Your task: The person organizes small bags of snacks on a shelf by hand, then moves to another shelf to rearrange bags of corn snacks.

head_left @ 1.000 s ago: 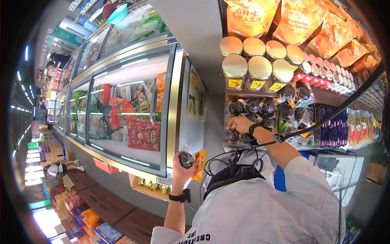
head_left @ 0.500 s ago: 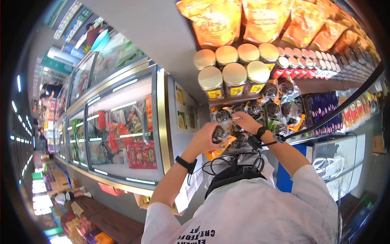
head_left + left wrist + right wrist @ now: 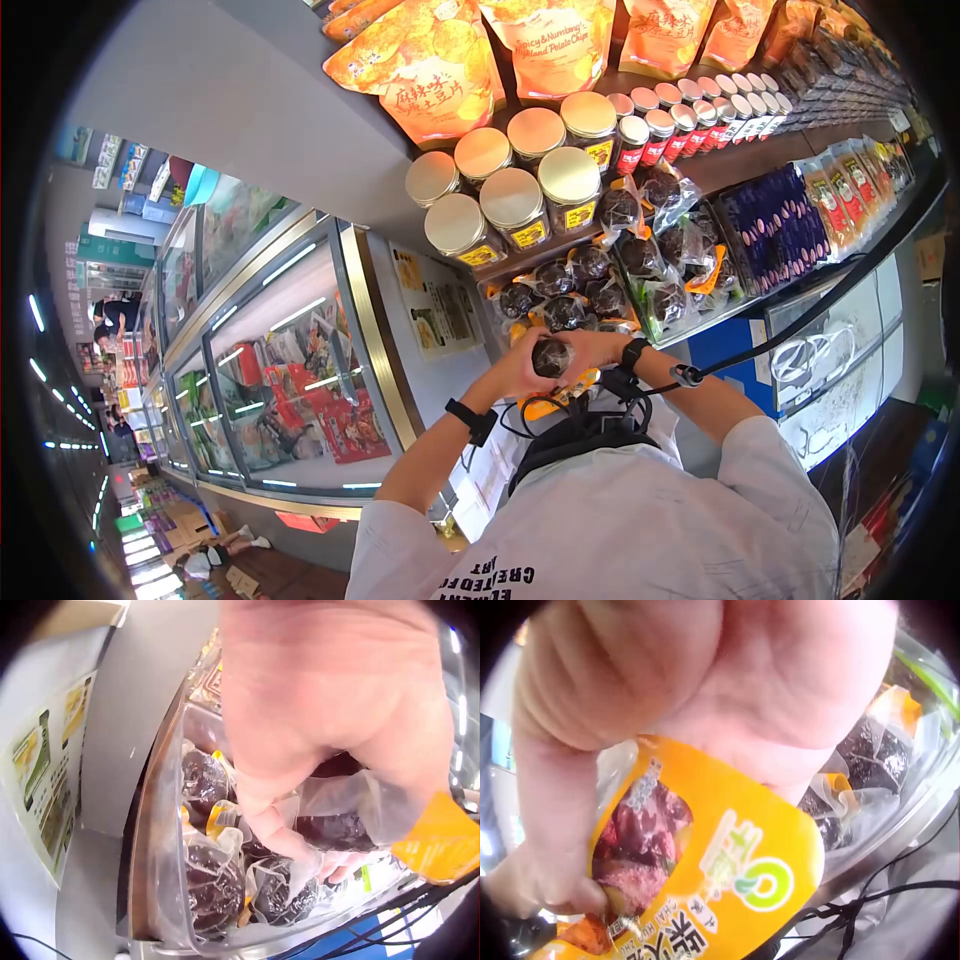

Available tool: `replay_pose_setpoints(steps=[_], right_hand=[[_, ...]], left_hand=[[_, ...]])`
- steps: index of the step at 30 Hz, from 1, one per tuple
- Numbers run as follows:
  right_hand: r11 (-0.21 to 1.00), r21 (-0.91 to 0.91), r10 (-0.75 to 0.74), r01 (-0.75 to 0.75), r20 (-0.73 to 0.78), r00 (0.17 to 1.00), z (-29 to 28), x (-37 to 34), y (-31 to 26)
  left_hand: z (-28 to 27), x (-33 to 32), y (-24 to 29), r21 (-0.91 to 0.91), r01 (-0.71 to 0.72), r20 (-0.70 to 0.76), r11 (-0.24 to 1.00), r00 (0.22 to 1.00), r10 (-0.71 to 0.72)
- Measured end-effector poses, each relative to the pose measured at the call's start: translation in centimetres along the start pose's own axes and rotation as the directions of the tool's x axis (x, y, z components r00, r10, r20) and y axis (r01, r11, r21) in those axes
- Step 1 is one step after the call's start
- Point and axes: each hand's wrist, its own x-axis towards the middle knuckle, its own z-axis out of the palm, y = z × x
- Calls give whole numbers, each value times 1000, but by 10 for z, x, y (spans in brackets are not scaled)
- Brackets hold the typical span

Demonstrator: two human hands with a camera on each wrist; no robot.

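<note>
A dark round item in clear wrap (image 3: pixel 551 358) is held between both hands, in front of the tray's near edge. My left hand (image 3: pixel 512 372) (image 3: pixel 337 697) curls around its left side. From the right, my right hand (image 3: pixel 594 352) (image 3: pixel 705 682) grips the same package, and its fingertips are partly hidden. An orange label (image 3: pixel 545 404) (image 3: pixel 439 841) (image 3: pixel 731 851) hangs from the package; the right wrist view shows its printed front close up. Behind the hands, similar wrapped dark items (image 3: pixel 567 312) (image 3: pixel 214 889) lie in a clear tray (image 3: pixel 174 900).
Gold-lidded jars (image 3: pixel 513 198) stand behind the tray, with orange chip bags (image 3: pixel 440 85) above them. Purple packets (image 3: pixel 775 228) lie to the right. A glass-fronted freezer (image 3: pixel 290 350) is on the left. Black cables (image 3: pixel 640 395) (image 3: pixel 862 900) hang near the hands.
My left hand has brought its package over from beside the freezer to the tray. My right hand has come out from among the tray's items to that package. The head view has turned.
</note>
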Motion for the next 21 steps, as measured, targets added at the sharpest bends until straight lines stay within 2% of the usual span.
replay_pose_setpoints(steps=[2, 4, 7, 9, 11, 14, 16, 17, 19, 20, 21], right_hand=[[999, 32, -22, 22, -20, 1000, 4, 2, 2], [997, 64, -37, 39, -36, 999, 8, 5, 8], [999, 49, -5, 8, -48, 999, 7, 13, 15], [994, 87, 76, -72, -38, 996, 6, 16, 13], [994, 81, 76, -72, -47, 996, 10, 17, 12], [993, 122, 6, 0, -50, 999, 12, 15, 2], [983, 80, 161, -163, 30, 987, 8, 16, -8], [984, 78, 160, -162, 30, 987, 9, 19, -1], [988, 122, -67, 90, -184, 981, 10, 26, 13], [988, 122, -67, 91, -188, 980, 6, 28, 12], [987, 89, -111, 133, -215, 970, 1, 31, 12]], left_hand=[[4, -3, -8, -68, -13, -50, 998, 999, 9], [8, -10, -15, 36, -27, -138, 999, 990, 32], [4, -16, -17, 109, -30, -149, 994, 988, 47], [3, -22, -14, 133, -56, -169, 989, 982, 78], [0, -26, -7, 165, -80, -189, 983, 976, 111], [2, -28, -1, 228, -78, -131, 971, 985, 110], [5, -25, -3, 304, 31, -143, 952, 990, 13], [5, -21, -6, 304, 30, -145, 952, 989, 15], [2, -11, -9, 594, 11, -161, 804, 981, 105], [0, -6, -8, 596, 7, -158, 803, 982, 108], [-2, 0, -7, 679, -3, -194, 735, 964, 182]])
